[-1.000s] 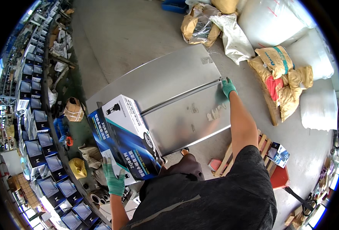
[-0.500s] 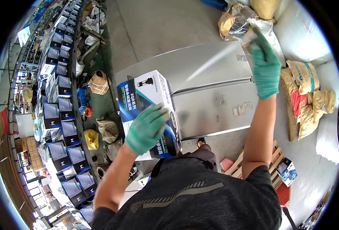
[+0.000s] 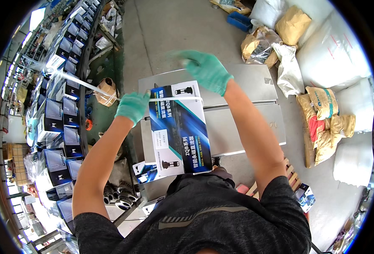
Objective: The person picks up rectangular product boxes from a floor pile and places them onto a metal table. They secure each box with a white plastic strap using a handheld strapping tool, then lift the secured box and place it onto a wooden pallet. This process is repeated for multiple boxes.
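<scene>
A blue, white and black printed carton (image 3: 178, 135) lies on the grey metal bench top in front of me. A narrow white plastic strap (image 3: 176, 98) crosses its far end and bends over the right edge. My left hand (image 3: 132, 108), in a green knitted glove, is closed on the strap at the carton's far left corner. From there a loose length of strap (image 3: 83, 83) sticks out to the far left. Above and beyond the carton's far right corner is my right hand (image 3: 209, 73), gloved alike. Its fingertips point left and are smeared by motion.
Long rows of similar cartons (image 3: 55, 116) stand at the left. A smaller carton (image 3: 146, 171) sits beside the near left corner. Filled sacks (image 3: 322, 122) and a blue bin (image 3: 239, 21) are at the right and far right. A wooden pallet (image 3: 290, 175) lies near right.
The carton has turned and now lies squared on the bench. My right hand has swung left from the far right. My left hand has moved off the carton's top to the strap at its far left corner.
</scene>
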The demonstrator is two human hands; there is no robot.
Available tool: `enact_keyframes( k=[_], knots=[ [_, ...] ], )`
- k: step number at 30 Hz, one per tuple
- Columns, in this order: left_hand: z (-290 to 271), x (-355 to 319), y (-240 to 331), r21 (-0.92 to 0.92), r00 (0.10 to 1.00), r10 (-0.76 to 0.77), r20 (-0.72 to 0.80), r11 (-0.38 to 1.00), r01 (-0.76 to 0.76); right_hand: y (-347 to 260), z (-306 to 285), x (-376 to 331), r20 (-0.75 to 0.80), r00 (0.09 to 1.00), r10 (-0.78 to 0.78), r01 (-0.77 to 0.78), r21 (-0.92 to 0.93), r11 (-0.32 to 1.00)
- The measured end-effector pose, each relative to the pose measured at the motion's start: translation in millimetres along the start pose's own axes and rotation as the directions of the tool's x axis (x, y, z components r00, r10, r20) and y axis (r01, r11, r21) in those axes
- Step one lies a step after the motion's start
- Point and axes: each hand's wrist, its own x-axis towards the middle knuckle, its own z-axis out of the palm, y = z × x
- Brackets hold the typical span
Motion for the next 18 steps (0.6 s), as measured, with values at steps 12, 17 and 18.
enact_keyframes(
  k=[12, 17, 18],
  knots=[
    [200, -128, -167, -0.069, 0.783, -0.572, 0.243, 0.796, 0.602, 170, 143, 14, -0.358, 0.708, 0.609, -0.706, -0.326, 0.629],
    [239, -172, -211, -0.116, 0.569, -0.678, 0.465, 0.591, 0.798, 178, 144, 17, -0.419, 0.702, 0.576, -0.712, -0.399, 0.577],
    [250, -182, -217, -0.104, 0.561, -0.674, 0.481, 0.591, 0.800, 178, 146, 18, -0.423, 0.701, 0.574, -0.713, -0.405, 0.572]
  ],
)
